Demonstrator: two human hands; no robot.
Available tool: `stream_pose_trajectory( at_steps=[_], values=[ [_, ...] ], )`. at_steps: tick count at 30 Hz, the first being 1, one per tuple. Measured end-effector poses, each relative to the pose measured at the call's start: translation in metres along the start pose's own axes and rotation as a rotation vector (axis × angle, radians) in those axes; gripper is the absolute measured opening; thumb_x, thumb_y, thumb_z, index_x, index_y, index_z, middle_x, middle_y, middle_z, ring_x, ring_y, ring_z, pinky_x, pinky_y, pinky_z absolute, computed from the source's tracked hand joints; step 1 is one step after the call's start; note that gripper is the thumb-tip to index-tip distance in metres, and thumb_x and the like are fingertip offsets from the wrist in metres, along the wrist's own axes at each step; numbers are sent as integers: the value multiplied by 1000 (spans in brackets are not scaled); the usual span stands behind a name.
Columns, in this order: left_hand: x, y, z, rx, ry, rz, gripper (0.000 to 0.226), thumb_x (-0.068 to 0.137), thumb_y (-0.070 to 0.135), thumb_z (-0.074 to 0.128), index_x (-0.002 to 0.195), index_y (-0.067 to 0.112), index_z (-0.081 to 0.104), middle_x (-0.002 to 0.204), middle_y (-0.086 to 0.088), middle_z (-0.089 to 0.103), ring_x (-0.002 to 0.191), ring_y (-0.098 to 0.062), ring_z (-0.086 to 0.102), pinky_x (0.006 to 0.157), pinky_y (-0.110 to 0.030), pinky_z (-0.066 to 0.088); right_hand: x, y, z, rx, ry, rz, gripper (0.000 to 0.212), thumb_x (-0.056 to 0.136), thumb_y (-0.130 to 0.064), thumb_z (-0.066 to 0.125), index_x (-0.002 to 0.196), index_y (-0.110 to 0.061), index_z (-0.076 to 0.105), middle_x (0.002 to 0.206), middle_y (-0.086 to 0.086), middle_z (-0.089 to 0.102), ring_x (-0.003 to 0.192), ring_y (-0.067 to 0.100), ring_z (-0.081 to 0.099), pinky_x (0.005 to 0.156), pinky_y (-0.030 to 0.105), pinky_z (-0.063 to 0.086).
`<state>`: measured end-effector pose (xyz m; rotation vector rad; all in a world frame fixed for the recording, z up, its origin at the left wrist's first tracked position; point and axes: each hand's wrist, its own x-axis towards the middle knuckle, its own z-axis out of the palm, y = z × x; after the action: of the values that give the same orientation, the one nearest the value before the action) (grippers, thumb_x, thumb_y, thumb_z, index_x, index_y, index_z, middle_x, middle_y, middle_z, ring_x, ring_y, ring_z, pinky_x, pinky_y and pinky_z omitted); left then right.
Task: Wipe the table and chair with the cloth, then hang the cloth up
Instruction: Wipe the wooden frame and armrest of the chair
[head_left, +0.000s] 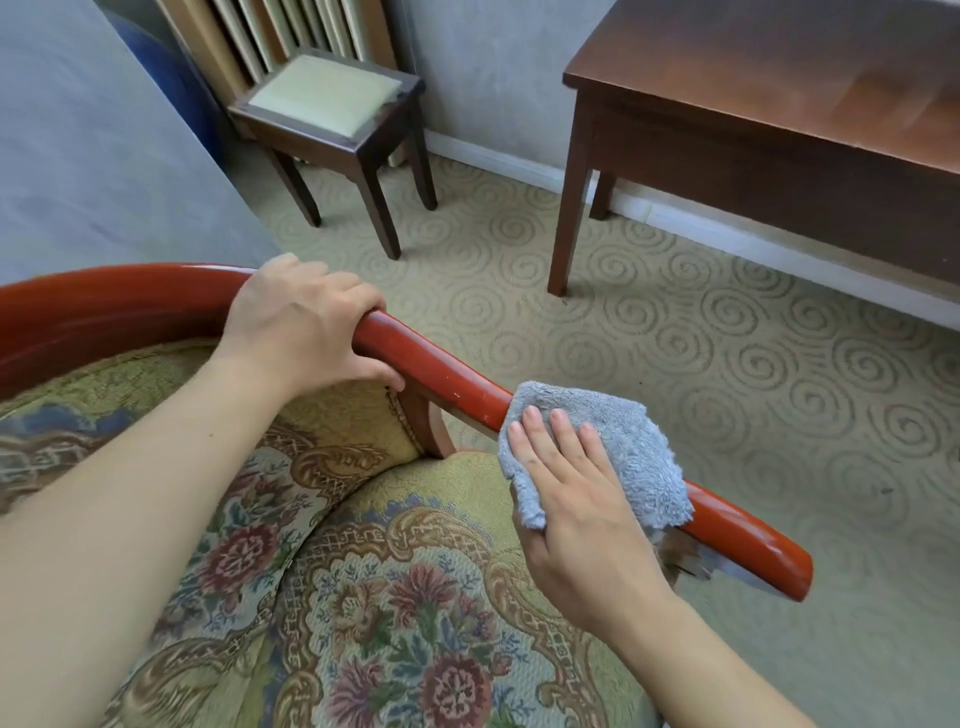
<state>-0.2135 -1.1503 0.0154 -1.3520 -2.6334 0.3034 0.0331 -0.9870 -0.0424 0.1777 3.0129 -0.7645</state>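
Fluffy cloth (613, 447); glossy wooden armrest (436, 371) (chipped).

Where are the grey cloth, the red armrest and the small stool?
grey cloth (618, 441): head view, fluffy top fold.
red armrest (441, 371): head view, bare wood between the hands.
small stool (327, 96): head view, pale seat cushion.
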Motion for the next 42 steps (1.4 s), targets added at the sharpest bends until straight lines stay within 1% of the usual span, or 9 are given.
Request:
stream_pose_trajectory(
  at_steps=[3,10,14,18,21,25,33,38,42],
  values=[
    [0,-1,1,-16,14,13,77,59,87,61,94,18,73,88,-3,74,80,-30,67,73,-39,43,36,-12,10,35,11,-51,74,86,-29,25,157,-9,18,165,6,10,154,26,2,124,36,-8],
    [-3,-1,5,4,73,12,64,68,76,65,91,18,75,84,-4,75,75,-30,67,70,-39,43,121,-38,15,133,48,-93,68,100,-18,44,158,-9,10,167,8,9,154,23,4,125,38,2],
    [-3,1,5,-2,78,-8,67,63,80,70,89,18,74,83,-4,74,75,-30,66,70,-38,42,95,-27,14,-71,-8,-139,68,99,-12,37,157,-8,3,166,9,1,154,22,-1,124,38,7],
    [-2,1,4,-10,59,-17,74,57,85,69,89,18,73,84,-3,74,78,-29,67,73,-38,44,29,-2,2,-252,-5,-69,68,84,-10,33,152,-5,32,160,13,28,148,34,26,119,49,27],
    [-1,0,5,-23,67,-24,74,58,85,68,90,19,73,86,-2,74,80,-29,67,74,-39,44,-6,12,-3,-352,-12,-39,73,74,-10,34,146,-3,44,153,14,41,140,43,38,112,53,27],
    [-1,-2,8,-20,78,-18,75,58,86,67,91,19,73,86,-3,74,82,-29,67,76,-39,44,-5,4,1,-307,-55,39,87,62,-13,66,145,-2,45,153,14,42,140,46,38,112,54,22],
    [-2,1,8,-8,127,-23,51,68,67,73,88,20,75,83,-2,75,74,-29,67,71,-37,42,103,-58,18,40,40,32,73,90,-20,36,158,-9,12,166,8,8,154,30,4,124,47,1],
    [-1,2,8,-22,104,-30,65,61,79,70,92,22,73,87,-1,75,80,-29,67,74,-37,40,89,-35,13,-90,-67,8,77,96,-22,43,159,-17,0,167,2,1,153,30,10,121,49,17],
    [-1,1,4,-33,82,-53,73,56,88,63,94,26,72,91,4,75,84,-26,66,78,-37,40,33,22,-10,-195,-127,151,68,100,-24,31,159,-25,-2,167,-5,0,152,17,18,116,38,29]
  ],
)
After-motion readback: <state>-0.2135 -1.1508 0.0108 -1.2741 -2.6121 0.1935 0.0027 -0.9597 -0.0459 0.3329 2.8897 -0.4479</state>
